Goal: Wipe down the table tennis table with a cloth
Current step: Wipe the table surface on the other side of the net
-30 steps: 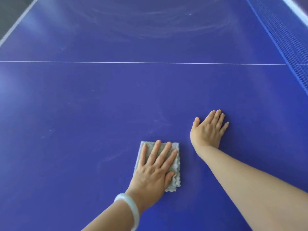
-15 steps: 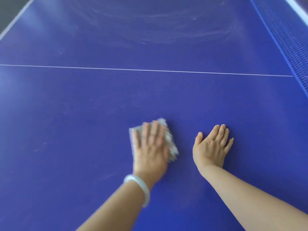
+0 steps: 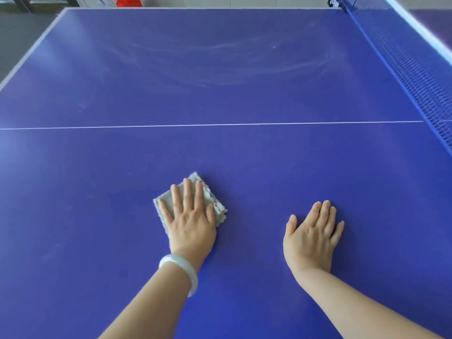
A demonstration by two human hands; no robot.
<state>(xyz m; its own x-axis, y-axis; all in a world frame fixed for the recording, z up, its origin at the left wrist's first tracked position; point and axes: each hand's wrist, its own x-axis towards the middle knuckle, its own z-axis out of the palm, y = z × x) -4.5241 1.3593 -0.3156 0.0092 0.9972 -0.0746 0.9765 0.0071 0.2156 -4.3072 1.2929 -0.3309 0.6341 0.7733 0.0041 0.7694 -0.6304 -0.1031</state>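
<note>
Table (image 3: 244,152) looks part-wiped: streaks remain beyond the line. Left hand (image 3: 189,223) presses the cloth (image 3: 212,199) with straight fingers; right hand (image 3: 310,237) lies flat, holding nothing.

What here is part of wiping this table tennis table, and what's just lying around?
Part of the job: grey cloth, left hand pressing it, blue table, right hand flat on the table.
Just there: net, white bracelet on the left wrist, red object beyond the far edge.
</note>
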